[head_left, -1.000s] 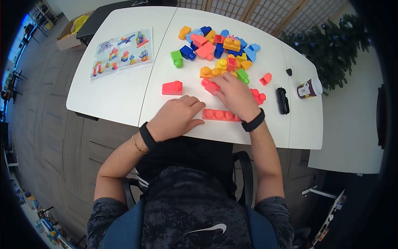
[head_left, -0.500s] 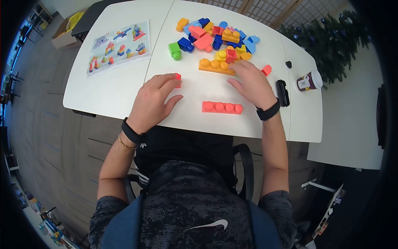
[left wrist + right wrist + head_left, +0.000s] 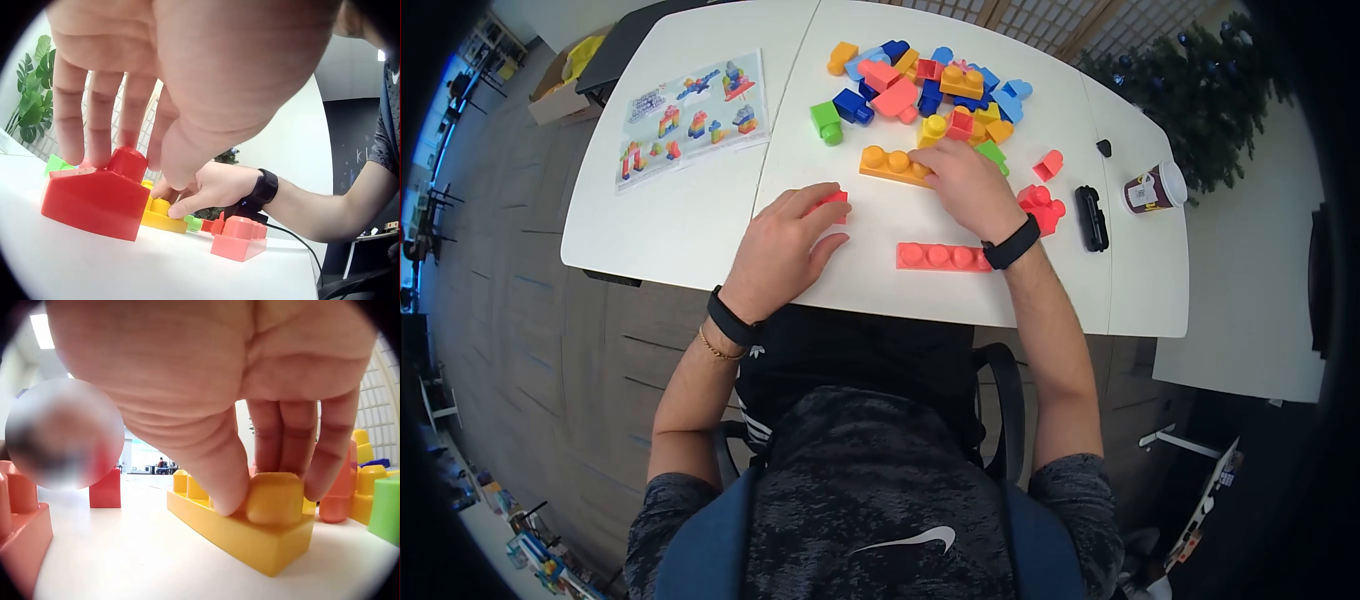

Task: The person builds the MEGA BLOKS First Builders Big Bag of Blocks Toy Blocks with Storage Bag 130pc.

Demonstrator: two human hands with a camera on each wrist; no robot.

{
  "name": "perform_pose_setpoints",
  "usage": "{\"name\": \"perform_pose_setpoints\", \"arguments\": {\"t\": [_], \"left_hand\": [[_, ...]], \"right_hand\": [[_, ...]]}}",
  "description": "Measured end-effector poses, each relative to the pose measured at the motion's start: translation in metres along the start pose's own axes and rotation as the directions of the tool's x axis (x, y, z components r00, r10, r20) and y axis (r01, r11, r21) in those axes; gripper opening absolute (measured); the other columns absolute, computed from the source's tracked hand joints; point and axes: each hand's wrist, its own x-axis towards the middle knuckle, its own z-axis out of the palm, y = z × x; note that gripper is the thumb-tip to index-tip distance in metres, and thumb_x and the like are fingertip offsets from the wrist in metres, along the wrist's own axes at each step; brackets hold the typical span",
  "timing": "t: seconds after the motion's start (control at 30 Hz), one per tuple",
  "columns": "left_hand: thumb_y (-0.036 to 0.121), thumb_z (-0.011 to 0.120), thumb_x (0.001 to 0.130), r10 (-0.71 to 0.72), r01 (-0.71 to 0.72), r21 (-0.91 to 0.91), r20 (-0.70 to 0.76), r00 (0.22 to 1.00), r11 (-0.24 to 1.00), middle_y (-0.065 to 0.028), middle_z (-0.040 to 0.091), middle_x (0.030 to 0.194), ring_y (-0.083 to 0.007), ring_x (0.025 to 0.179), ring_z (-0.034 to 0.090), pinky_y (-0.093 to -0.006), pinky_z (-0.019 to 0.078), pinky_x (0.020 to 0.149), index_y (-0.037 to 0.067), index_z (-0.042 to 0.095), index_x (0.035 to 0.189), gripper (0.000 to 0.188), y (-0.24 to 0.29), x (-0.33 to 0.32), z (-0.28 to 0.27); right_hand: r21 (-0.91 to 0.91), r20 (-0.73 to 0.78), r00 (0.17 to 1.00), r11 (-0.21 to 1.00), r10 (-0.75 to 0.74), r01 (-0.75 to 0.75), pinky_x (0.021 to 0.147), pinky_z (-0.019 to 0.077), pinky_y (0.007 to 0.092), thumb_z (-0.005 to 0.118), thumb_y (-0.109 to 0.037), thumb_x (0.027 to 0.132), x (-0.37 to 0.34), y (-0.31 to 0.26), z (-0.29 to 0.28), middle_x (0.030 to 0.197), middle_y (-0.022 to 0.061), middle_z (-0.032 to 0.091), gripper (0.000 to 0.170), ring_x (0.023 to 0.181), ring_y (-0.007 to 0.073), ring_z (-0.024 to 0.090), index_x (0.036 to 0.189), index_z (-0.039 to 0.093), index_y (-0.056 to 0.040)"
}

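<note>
My right hand (image 3: 975, 190) pinches the stud at the near end of a long yellow-orange block (image 3: 885, 165); in the right wrist view the thumb presses one side of that stud (image 3: 275, 497), with fingers behind it. My left hand (image 3: 775, 245) reaches over a red block (image 3: 843, 210) on the table. In the left wrist view its extended fingers hang down behind and against this sloped red block (image 3: 94, 203), the thumb standing apart. A long coral-red four-stud block (image 3: 940, 257) lies near the table's front edge, beside my right wristband.
Mixed blocks (image 3: 895, 100) lie heaped at the back, a green block (image 3: 826, 122) at their left. Red blocks (image 3: 1042, 207), a black case (image 3: 1091, 218) and a cup (image 3: 1150, 190) stand right. A picture sheet (image 3: 692, 118) lies on the left.
My right hand has let go of a red block, now at the right, and taken the yellow-orange block, which has shifted left. My left hand has moved left onto the sloped red block.
</note>
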Motion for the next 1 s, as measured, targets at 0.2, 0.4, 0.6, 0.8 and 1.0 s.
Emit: {"name": "perform_pose_setpoints", "arguments": {"t": [0.2, 0.4, 0.6, 0.8, 1.0], "left_hand": [[0.004, 0.078, 0.09, -0.015, 0.015, 0.004, -0.018, 1.0, 1.0, -0.0114, 0.071, 0.125, -0.0305, 0.11, 0.07, -0.0404, 0.06, 0.093, 0.008, 0.076, 0.115, 0.025, 0.0, -0.001, 0.003], [0.001, 0.076, 0.09, -0.002, 0.001, -0.007, -0.04, 0.999, 1.0, -0.0112, 0.071, 0.119, -0.0304, 0.104, 0.069, -0.0404, 0.0587, 0.09, 0.008, 0.077, 0.115, 0.026, -0.002, -0.001, 0.006], [-0.001, 0.078, 0.088, -0.007, 0.005, -0.051, -0.038, 0.999, 0.999, -0.0142, 0.071, 0.118, -0.0324, 0.108, 0.068, -0.0402, 0.0575, 0.092, 0.004, 0.074, 0.122, 0.035, -0.006, -0.007, 0.007], [0.002, 0.08, 0.088, -0.106, 0.103, -0.136, -0.014, 0.994, 0.985, -0.0181, 0.072, 0.117, -0.0352, 0.105, 0.068, -0.0406, 0.0577, 0.09, 0.001, 0.068, 0.13, 0.044, -0.011, -0.012, 0.012], [0.001, 0.079, 0.088, -0.132, 0.137, -0.145, 0.045, 0.99, 0.98, -0.0184, 0.072, 0.116, -0.0361, 0.104, 0.068, -0.0422, 0.0571, 0.089, 0.0, 0.069, 0.128, 0.041, -0.014, -0.011, 0.01]], "right_hand": [[0.001, -0.12, 0.992, 1.0, 0.031, -0.031, 0.089, 0.0577, 0.0432, 0.071, -0.013, 0.096, 0.006, -0.015, -0.026, 0.109, 0.0134, 0.069, 0.028, 0.106, 0.0315, 0.069, 0.123, 0.075, -0.0081], [-0.153, -0.254, 0.965, 0.982, 0.066, -0.107, 0.088, 0.0584, 0.0434, 0.073, -0.015, 0.095, 0.02, 0.031, -0.014, 0.115, 0.0121, 0.069, 0.024, 0.105, 0.0322, 0.069, 0.119, 0.075, -0.0079], [-0.16, 0.036, 0.948, 0.938, 0.316, -0.307, 0.086, 0.0581, 0.0482, 0.076, -0.01, 0.09, 0.005, 0.029, -0.033, 0.107, 0.0173, 0.072, 0.02, 0.103, 0.0367, 0.071, 0.107, 0.071, -0.0008], [-0.144, -0.045, 0.97, 0.96, 0.237, -0.241, 0.086, 0.0586, 0.0476, 0.076, -0.01, 0.09, -0.013, 0.042, -0.025, 0.105, 0.0192, 0.072, 0.026, 0.101, 0.0366, 0.071, 0.113, 0.07, 0.0007], [-0.203, -0.074, 0.972, 0.951, 0.224, -0.235, 0.093, 0.0576, 0.0463, 0.081, -0.013, 0.087, -0.018, 0.03, -0.042, 0.112, 0.0173, 0.072, 0.035, 0.109, 0.0348, 0.07, 0.12, 0.072, -0.0031]]}}
